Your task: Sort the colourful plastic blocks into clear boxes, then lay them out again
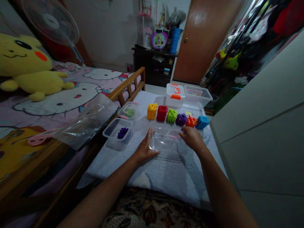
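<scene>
A clear plastic container (165, 145) is in front of me on the cloth-covered table. My left hand (145, 148) grips its left side, with thumb and fingers apart around the edge. With bent fingers, my right hand (192, 138) pinches its far right corner. I cannot tell whether the pinkish patch near that corner belongs to the container. Just beyond stands a row of stacked toy pieces: yellow (152, 111), red (162, 113), green (171, 116), purple (181, 119), orange (191, 121) and blue (202, 122).
To the left, an open plastic box (111, 134) holds a purple piece (123, 133); behind it a lidded box (121, 110) shows green inside. An orange-latched box (175, 95) and an open clear bin (201, 97) stand at the back. A plastic bag (87, 120) lies by the bed rail (128, 85).
</scene>
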A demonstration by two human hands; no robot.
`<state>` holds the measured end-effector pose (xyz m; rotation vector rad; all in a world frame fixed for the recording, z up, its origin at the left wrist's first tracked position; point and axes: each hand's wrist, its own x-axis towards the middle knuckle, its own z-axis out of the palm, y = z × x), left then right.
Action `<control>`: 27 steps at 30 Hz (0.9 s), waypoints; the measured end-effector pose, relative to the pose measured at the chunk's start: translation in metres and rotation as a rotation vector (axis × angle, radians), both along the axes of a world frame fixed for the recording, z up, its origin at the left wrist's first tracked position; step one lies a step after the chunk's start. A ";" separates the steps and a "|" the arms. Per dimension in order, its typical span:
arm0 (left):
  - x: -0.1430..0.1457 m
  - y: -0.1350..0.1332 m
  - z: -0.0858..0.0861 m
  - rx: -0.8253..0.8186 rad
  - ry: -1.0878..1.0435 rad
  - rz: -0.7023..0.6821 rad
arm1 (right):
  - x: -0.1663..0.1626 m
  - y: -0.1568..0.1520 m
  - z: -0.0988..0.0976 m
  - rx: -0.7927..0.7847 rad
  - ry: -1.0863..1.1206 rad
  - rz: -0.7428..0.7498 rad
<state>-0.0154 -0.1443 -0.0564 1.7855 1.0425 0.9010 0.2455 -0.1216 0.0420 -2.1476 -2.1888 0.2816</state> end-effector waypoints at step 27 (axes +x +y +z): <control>0.001 0.002 0.002 0.023 0.014 -0.010 | -0.018 0.015 0.019 -0.175 1.471 -0.404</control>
